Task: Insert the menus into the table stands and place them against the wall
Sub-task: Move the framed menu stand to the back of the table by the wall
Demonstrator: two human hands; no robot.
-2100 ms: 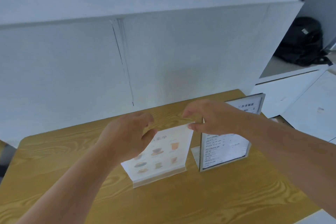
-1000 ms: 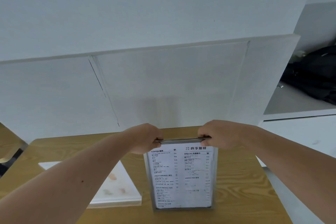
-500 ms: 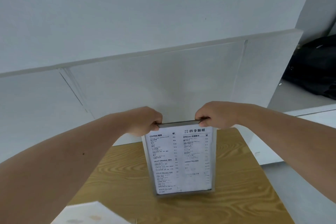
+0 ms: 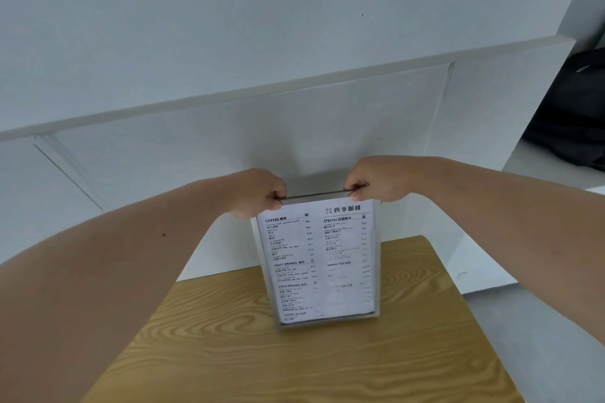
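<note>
A clear table stand [image 4: 319,267] with a black-and-white text menu inside stands upright on the wooden table [image 4: 294,360], near the table's far edge and close to the white wall [image 4: 294,127]. My left hand [image 4: 258,193] pinches its top left corner. My right hand [image 4: 376,181] pinches its top right corner. The stand's foot looks to be resting on the tabletop. The picture-menu stand is out of view.
A black bag [image 4: 573,108] lies on a white ledge at the right. The table's right edge drops off to a grey floor [image 4: 523,337]. A dark crack runs down the wall panel at the left [image 4: 65,173].
Both hands left the picture-menu stand, took the text-menu stand by its top corners and carried it toward the wall. The picture-menu stand has dropped out of view at the lower left.
</note>
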